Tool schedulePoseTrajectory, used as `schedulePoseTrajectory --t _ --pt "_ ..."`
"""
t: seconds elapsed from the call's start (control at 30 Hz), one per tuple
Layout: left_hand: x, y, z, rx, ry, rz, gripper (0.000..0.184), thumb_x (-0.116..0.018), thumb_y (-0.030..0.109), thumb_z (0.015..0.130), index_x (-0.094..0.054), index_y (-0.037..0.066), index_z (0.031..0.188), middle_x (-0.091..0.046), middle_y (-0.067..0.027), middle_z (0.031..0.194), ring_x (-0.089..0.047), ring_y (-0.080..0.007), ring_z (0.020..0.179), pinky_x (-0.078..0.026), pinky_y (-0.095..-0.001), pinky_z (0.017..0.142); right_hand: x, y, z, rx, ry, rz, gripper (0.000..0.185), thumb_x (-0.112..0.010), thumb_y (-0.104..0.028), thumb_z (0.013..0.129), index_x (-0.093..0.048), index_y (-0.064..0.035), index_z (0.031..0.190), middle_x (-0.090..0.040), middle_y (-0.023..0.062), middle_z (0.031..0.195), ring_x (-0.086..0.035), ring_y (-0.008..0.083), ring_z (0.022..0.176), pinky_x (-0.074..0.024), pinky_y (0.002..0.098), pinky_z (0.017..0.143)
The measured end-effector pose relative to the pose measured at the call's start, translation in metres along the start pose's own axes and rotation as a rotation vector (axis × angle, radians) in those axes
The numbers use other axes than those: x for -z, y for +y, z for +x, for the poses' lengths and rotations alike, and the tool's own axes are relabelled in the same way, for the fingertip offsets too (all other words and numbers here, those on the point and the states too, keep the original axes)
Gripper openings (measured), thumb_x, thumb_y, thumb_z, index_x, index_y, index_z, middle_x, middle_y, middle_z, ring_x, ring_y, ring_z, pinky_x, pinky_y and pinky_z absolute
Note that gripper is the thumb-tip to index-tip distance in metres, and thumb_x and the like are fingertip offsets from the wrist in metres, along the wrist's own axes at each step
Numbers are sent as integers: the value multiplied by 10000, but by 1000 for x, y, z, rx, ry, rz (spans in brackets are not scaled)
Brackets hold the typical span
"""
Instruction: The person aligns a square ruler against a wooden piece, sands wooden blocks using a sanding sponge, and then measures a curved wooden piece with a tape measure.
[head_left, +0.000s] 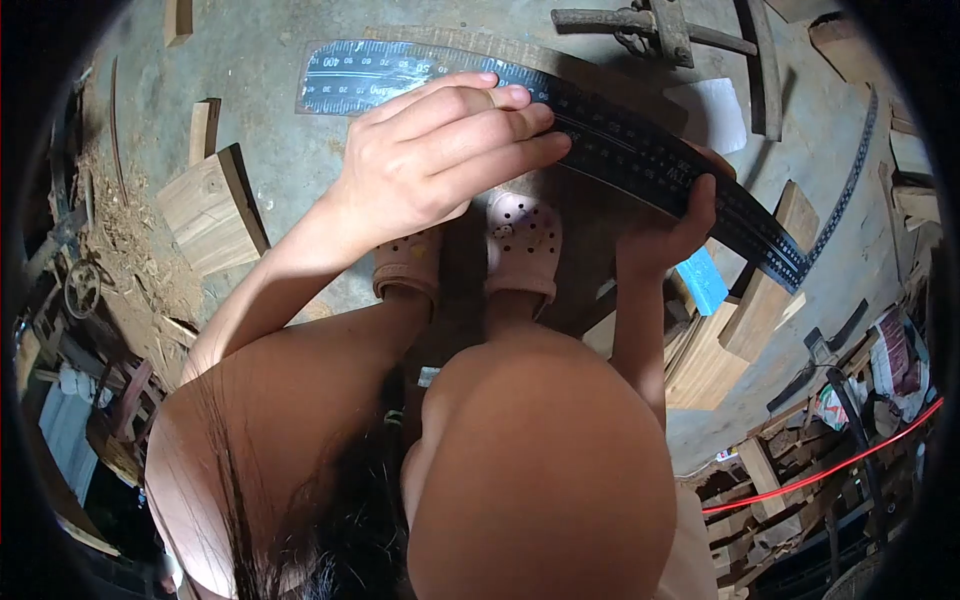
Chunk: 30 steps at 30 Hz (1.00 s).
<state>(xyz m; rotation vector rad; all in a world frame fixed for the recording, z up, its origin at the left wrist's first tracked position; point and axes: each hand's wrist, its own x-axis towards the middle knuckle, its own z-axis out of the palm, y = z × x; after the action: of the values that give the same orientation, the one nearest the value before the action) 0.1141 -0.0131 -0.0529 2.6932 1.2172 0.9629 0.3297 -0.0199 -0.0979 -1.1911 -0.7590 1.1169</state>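
Note:
A dark metal square ruler (610,140) with white markings spans the upper middle, its wide arm over a wooden board (470,42). Its narrower arm rises at the right. My left hand (450,140) lies across the ruler, fingers nearly straight and close together, fingertips on its face. At the ruler's right part, my right hand (680,220) grips it with the thumb on top; the other fingers are mostly hidden beneath.
Wood blocks (212,215) stand at the left. More wood pieces (700,370) and a blue object (703,282) lie below my right hand. A metal clamp (680,30) is at the top. A red cable (830,465) crosses the lower right clutter.

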Motion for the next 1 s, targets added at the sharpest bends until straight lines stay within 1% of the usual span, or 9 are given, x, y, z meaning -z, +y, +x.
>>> schedulePoseTrajectory --t 0.27,0.37,0.47,0.57,0.67,0.77,0.97,1.0 --pt "-3 0 -2 -35 23 42 249 -627 172 749 -747 157 966 -679 7 1000 -616 -150 995 -516 -337 916 2 2 1 35 -14 -42 361 -433 -319 902 -502 -24 1097 -575 113 1017 -566 192 991 -437 340 924" --pt "-3 -1 -3 -46 26 52 252 -618 185 752 -747 156 967 -678 5 1004 -615 -150 997 -517 -337 917 5 3 3 48 -23 -121 415 -399 -360 917 -504 -13 1120 -579 126 1027 -568 219 1011 -431 360 949" --pt "-4 -2 -4 -66 37 71 252 -617 193 749 -748 157 962 -677 3 1002 -616 -151 994 -519 -335 914 9 -2 3 18 -56 50 530 -376 -451 939 -488 24 1146 -592 179 1038 -584 243 992 -432 359 929" --pt "-2 -1 -3 -57 29 73 249 -631 183 742 -748 163 961 -678 12 998 -616 -147 994 -523 -330 908 22 -9 7 -45 -81 35 688 -300 -553 937 -468 29 1263 -572 195 1169 -558 285 1105 -420 405 985" --pt "-5 -3 -5 -82 59 93 248 -651 163 735 -749 171 963 -679 22 995 -616 -141 996 -524 -323 904 27 -8 8 -27 -5 16 760 -240 -613 930 -467 31 1265 -612 193 1065 -581 255 1021 -429 366 936" --pt "-6 -2 -5 -71 64 98 252 -665 154 729 -748 179 966 -680 32 993 -615 -135 999 -524 -317 903 25 -15 9 -67 107 -128 734 -238 -586 940 -509 35 1223 -613 197 1068 -583 261 1023 -424 371 948" --pt "-8 -3 -6 -75 84 101 253 -671 168 724 -750 188 963 -677 41 992 -616 -131 998 -526 -314 903 17 -18 7 -114 113 -74 698 -233 -536 953 -562 45 1157 -621 196 1050 -589 273 1015 -433 377 938" --pt "-8 -3 -7 -83 92 106 252 -671 171 724 -750 189 963 -677 42 992 -616 -131 999 -526 -314 902 17 -17 6 -106 95 -46 683 -240 -514 954 -551 54 1170 -614 195 1076 -586 273 1032 -431 381 949"
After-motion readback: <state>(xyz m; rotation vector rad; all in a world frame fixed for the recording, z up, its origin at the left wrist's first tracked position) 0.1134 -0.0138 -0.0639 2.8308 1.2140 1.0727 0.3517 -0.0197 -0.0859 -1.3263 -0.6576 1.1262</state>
